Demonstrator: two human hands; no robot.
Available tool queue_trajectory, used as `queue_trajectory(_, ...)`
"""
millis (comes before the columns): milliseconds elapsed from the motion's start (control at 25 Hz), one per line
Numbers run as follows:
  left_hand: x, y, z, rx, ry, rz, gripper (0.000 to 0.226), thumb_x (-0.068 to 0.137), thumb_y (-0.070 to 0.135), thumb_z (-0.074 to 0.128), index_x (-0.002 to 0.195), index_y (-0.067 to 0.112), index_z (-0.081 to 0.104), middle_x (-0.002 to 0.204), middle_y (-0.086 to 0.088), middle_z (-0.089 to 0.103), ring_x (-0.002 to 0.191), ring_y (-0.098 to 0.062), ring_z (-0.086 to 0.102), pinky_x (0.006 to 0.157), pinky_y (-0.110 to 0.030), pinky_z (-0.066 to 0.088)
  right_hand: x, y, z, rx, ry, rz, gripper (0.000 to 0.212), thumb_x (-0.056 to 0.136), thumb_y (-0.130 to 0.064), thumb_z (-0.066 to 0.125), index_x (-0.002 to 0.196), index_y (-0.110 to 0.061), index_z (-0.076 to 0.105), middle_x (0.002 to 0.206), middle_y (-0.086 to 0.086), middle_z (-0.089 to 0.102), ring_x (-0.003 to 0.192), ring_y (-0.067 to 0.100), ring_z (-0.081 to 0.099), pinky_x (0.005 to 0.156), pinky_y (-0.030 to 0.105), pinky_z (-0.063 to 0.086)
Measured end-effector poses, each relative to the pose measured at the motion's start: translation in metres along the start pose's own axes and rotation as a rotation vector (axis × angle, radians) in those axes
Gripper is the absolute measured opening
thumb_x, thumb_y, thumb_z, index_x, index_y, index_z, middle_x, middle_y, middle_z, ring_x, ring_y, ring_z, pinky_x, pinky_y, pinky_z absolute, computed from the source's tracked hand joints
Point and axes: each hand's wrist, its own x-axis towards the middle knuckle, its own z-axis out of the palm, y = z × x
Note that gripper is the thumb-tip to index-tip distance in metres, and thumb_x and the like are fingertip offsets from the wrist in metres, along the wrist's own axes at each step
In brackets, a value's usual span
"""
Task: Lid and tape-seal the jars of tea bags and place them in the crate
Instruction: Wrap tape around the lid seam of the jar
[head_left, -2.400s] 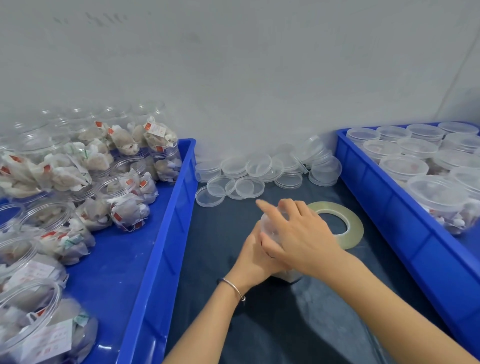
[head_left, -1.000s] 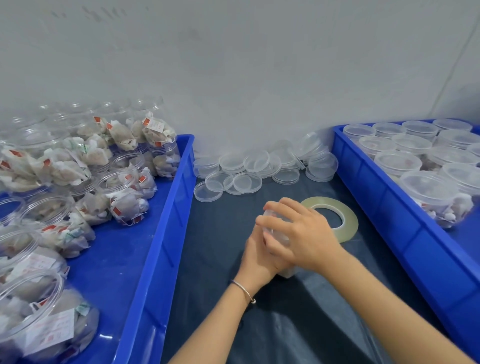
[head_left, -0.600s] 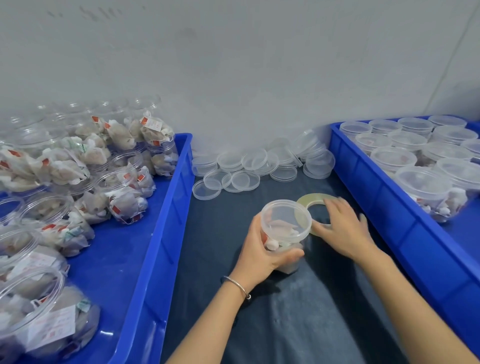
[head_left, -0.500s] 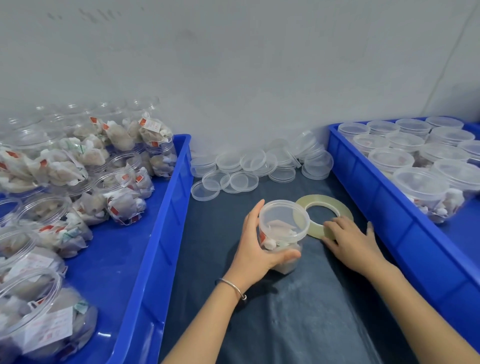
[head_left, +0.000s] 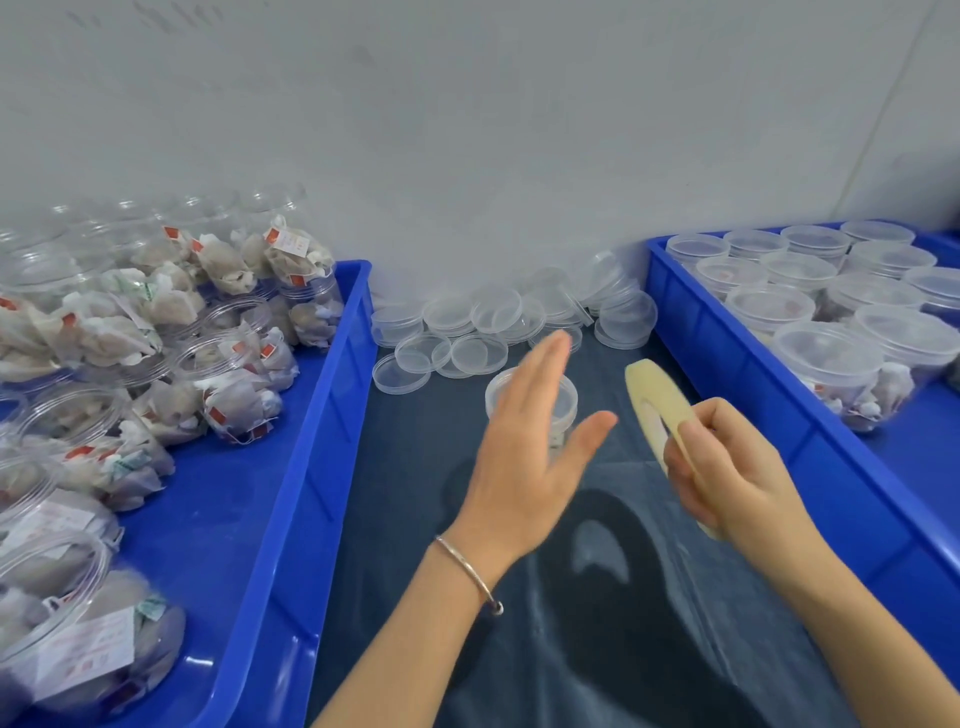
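A lidded clear jar of tea bags (head_left: 563, 397) stands on the dark cloth between the two crates, partly hidden behind my left hand. My left hand (head_left: 524, 452) hovers in front of it with fingers straight and spread, holding nothing. My right hand (head_left: 727, 467) grips a thin yellowish roll of tape (head_left: 652, 410), lifted off the cloth and tilted on edge, to the right of the jar. The right blue crate (head_left: 737, 384) holds several lidded jars (head_left: 826, 358).
The left blue crate (head_left: 311, 467) holds several open jars of tea bags (head_left: 228, 384). A heap of loose clear lids (head_left: 467, 332) lies by the wall behind the jar. Dark cloth (head_left: 597, 649) covers the table between the crates.
My left hand let go of the jar and opened in front of it. My right hand picked the tape roll up off the cloth and raised it on edge.
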Motion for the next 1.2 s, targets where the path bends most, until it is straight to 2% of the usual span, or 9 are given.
queue_trajectory(160,-0.006,0.02,0.006,-0.072,-0.235,0.014,0.052,0.1,0.037,0.039,0.147,0.017,0.03,0.151,0.013,0.028,0.14,0.009,0.017,0.113,-0.01,0.015,-0.019,-0.008,0.017,-0.133,-0.059,-0.025,0.051,0.077,-0.054,0.051,0.081,-0.005,0.042,0.059,-0.001,0.04,0.05,0.017,0.031,0.046,0.03,0.027)
queue_trajectory(320,-0.015,0.019,0.008,0.013,-0.065,0.106,0.039,0.099,0.02,0.046,0.136,0.009,0.05,0.144,0.002,0.044,0.132,0.0,0.037,0.109,-0.018,0.032,-0.024,-0.007,0.025,-0.215,0.002,0.006,0.052,0.079,-0.061,0.044,0.08,-0.009,0.043,0.058,-0.003,0.039,0.052,0.016,0.032,0.049,0.034,0.031)
queue_trajectory(440,-0.025,0.017,0.018,0.043,0.022,0.143,0.037,0.096,0.014,0.052,0.131,0.004,0.054,0.138,-0.005,0.051,0.128,-0.008,0.046,0.105,-0.03,0.042,-0.023,-0.004,0.029,-0.176,0.063,0.088,0.058,0.088,-0.066,0.033,0.076,-0.01,0.04,0.057,-0.006,0.041,0.05,0.008,0.036,0.048,0.025,0.034)
queue_trajectory(520,-0.028,0.017,0.021,0.02,0.037,0.101,0.041,0.095,0.02,0.054,0.134,0.004,0.051,0.138,-0.001,0.05,0.13,-0.002,0.041,0.107,-0.022,0.037,-0.025,-0.002,0.029,-0.141,0.058,0.132,0.058,0.081,-0.064,0.029,0.078,-0.007,0.04,0.057,-0.007,0.04,0.049,0.005,0.035,0.045,0.017,0.035)
queue_trajectory(640,-0.022,0.021,0.012,-0.084,-0.055,-0.073,0.053,0.093,0.04,0.049,0.139,0.013,0.046,0.138,0.014,0.043,0.129,0.012,0.033,0.106,-0.006,0.024,-0.03,0.0,0.027,-0.152,0.055,0.054,0.056,0.08,-0.062,0.03,0.078,-0.008,0.043,0.057,0.001,0.041,0.048,0.007,0.034,0.044,0.02,0.032)
queue_trajectory(760,-0.015,0.019,0.005,-0.13,-0.107,-0.148,0.055,0.089,0.046,0.049,0.137,0.019,0.049,0.132,0.022,0.045,0.126,0.013,0.036,0.106,-0.008,0.029,-0.034,0.002,0.026,-0.215,0.061,-0.053,0.036,0.084,-0.05,0.043,0.077,-0.015,0.045,0.061,0.008,0.045,0.049,0.011,0.034,0.046,0.028,0.03)
queue_trajectory(880,-0.016,0.022,0.006,-0.176,-0.075,-0.183,0.044,0.091,0.037,0.056,0.132,0.019,0.055,0.128,0.021,0.051,0.122,0.008,0.045,0.103,-0.015,0.038,-0.035,0.008,0.027,-0.342,0.084,-0.139,0.015,0.082,-0.031,0.052,0.076,-0.023,0.041,0.06,-0.009,0.049,0.045,0.005,0.038,0.043,0.011,0.027)
queue_trajectory(1120,-0.016,0.022,0.002,-0.326,0.044,-0.221,0.023,0.083,0.019,0.071,0.105,0.013,0.071,0.103,0.005,0.067,0.097,-0.005,0.064,0.084,-0.017,0.049,-0.037,0.013,0.02,-0.493,0.088,-0.194,0.018,0.072,-0.051,0.049,0.081,-0.04,0.038,0.072,-0.013,0.052,0.052,0.01,0.045,0.046,0.016,0.032)
queue_trajectory(1200,-0.015,0.021,0.0,-0.409,0.089,-0.269,0.015,0.083,0.012,0.071,0.098,0.01,0.073,0.095,0.0,0.072,0.087,-0.005,0.067,0.076,-0.011,0.048,-0.038,0.013,0.017,-0.563,0.064,-0.258,0.02,0.071,-0.05,0.049,0.082,-0.039,0.036,0.063,-0.011,0.047,0.055,0.012,0.044,0.047,0.019,0.032)
